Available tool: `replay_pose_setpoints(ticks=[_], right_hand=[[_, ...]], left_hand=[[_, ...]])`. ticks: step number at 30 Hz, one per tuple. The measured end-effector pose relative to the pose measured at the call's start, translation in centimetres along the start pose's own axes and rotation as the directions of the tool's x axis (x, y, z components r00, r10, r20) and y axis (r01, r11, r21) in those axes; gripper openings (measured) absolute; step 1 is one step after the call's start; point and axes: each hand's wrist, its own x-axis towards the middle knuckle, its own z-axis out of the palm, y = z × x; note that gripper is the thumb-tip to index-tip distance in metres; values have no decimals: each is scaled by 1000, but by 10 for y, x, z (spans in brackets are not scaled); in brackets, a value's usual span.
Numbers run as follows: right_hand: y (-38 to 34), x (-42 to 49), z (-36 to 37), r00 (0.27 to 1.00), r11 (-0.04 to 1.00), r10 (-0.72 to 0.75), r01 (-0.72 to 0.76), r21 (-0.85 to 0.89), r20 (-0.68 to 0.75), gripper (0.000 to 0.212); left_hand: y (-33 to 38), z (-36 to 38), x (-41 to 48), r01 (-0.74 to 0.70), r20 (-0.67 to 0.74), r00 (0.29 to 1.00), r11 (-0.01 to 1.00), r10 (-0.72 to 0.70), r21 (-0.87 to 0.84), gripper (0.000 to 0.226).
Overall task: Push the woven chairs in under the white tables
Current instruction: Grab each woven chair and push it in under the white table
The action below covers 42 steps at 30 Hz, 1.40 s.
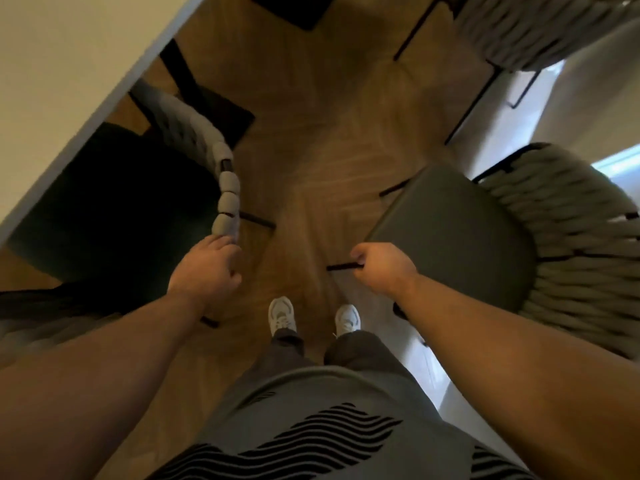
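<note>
A dining area, likely a café or restaurant — a long white table [52,81] with a woven chair [194,133] tucked against it, a matching woven chair [571,237] across the aisle from it, herringbone wood-look floor [329,133] between.

floor [322,140]: brown wood | sneakers [282,315]: pale, side by side on floor

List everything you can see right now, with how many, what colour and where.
Woven chairs: three, grey; left chair at the table, right chair, top-right chair.
Table: one, white, upper left.
Floor: one, brown wood, centre.
Shoes: two, pale grey, lower centre.
Trousers: one pair, dark, above the shoes.
Shirt: one, grey with black wavy stripes, bottom.
Hands: two; left hand grips left chair's woven back, right hand curled at right chair's seat edge, grip unclear.
</note>
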Motion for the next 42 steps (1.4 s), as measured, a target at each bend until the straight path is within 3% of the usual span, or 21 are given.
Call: replay_pose_setpoints(ticks=[4,10,16,22,27,33,38,42], right_hand=[[62,-42,13,990,984,130,-122,127,-55,42],[164,-106,35,954,938,284,-256,235,-94,40],[278,-169,52,940,924,330,-302,234,-92,43],[395,-212,85,932,916,327,-272,296,-156,29],[407,-242,75,904,929,355,-312,198,-239,45],[408,-233,88,901,942,335,-310,130,-275,50],[404,-222,90,908,947,320,-305,97,-270,50],[406,-213,86,912,949,317,-303,91,-261,47]], left_hand=[[45,-3,9,-134,129,983,990,129,35,56],[142,11,7,-263,169,953,963,250,54,60],[275,51,-18,-361,234,910,932,342,40,64],[400,102,-42,-526,246,822,850,514,-19,62],[458,132,-48,-612,280,760,791,587,1,65],[483,160,-30,-603,378,763,788,525,123,76],[494,164,-13,-568,406,777,813,481,126,35],[489,159,-6,-583,430,761,803,486,123,31]])
